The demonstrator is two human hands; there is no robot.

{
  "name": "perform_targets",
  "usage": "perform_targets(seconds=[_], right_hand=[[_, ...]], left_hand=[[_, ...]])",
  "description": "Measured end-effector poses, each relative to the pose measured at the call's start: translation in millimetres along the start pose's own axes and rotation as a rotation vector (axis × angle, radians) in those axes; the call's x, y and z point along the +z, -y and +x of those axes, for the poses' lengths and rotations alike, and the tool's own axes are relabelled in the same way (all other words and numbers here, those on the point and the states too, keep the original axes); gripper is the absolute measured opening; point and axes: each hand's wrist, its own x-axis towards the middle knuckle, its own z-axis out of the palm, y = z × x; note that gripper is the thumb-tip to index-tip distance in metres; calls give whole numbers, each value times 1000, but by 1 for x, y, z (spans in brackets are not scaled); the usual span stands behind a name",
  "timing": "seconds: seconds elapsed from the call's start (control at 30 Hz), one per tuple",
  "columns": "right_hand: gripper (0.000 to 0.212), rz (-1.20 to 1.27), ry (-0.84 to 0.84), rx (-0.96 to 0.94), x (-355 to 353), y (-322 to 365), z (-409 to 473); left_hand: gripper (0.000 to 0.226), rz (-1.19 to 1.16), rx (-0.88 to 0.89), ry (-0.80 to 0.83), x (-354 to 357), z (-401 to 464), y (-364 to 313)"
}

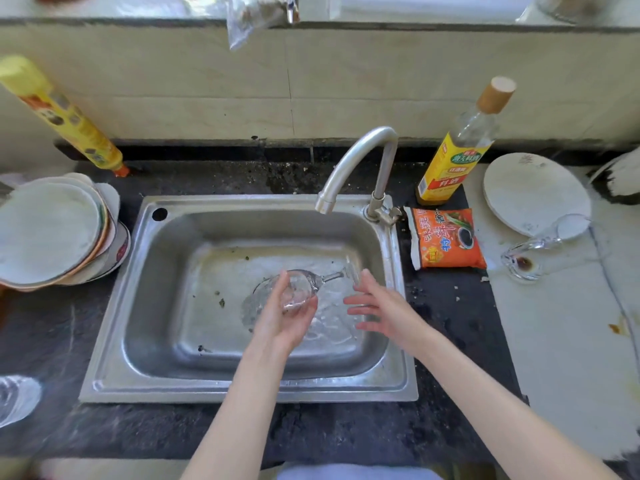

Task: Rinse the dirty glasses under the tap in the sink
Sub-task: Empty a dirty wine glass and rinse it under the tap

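Two bare forearms reach up from the bottom edge over the dark table [346, 431] and into the steel sink [145, 306]. Left hand [289, 317] cups the bowl of a wine glass [301, 289], fingers wrapped around it; the glass lies on its side, stem pointing right, foot toward the sink's right wall. Right hand [375, 306] hovers just right of the bowl with fingers spread apart, holding nothing; its fingertips are near the foot, but I cannot tell whether they touch it. Water pools and ripples on the sink floor under both hands. Overhead, the tap [356, 161] curves leftward from its base at the sink's back right corner.

On the table to the right, a second glass [540, 244] lies on its side with a brown stain at its base, its rim overlapping a white plate [533, 188]. An orange packet [446, 237] lies just beside the sink, with a bottle [457, 154] behind it. Stacked plates [55, 230] stand left of the sink, a yellow can [65, 119] behind them.
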Motion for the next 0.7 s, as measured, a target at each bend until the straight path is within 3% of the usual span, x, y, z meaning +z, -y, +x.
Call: perform_targets(seconds=[0.13,0.23,0.4,0.7], right_hand=[[41,33,79,-105,10,1,-12],[47,102,-48,-191,22,10,-17],[7,180,-224,-319,35,21,-27],[7,238,-402,-421,56,14,-47]], left_hand=[[62,-144,-140,58,-1,-12,6],[67,-93,-180,54,4,-25,11],[81,-9,-255,141,12,-43,11],[87,296,-328,269,0,-50,-5]])
